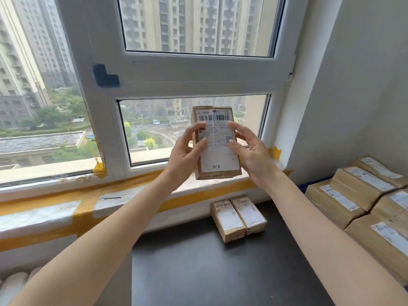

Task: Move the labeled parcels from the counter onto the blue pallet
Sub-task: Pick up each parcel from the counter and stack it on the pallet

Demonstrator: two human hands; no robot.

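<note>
A person's two bare arms reach forward and hold a small brown parcel (215,143) up in front of a window (194,129), above the sill. The parcel stands upright with its white shipping label and barcode facing the camera. The left hand (186,154) grips its left edge, thumb curled onto the label; the right hand (250,154) grips the right edge, thumb and a fingertip pressed on the label. Below, two more labeled parcels (238,217) lie side by side, touching, on a dark counter (209,272) close to the wall under the sill. At the right, larger labeled boxes (362,199) are stacked closely together; a sliver of blue pallet (303,188) shows at their far edge.
</note>
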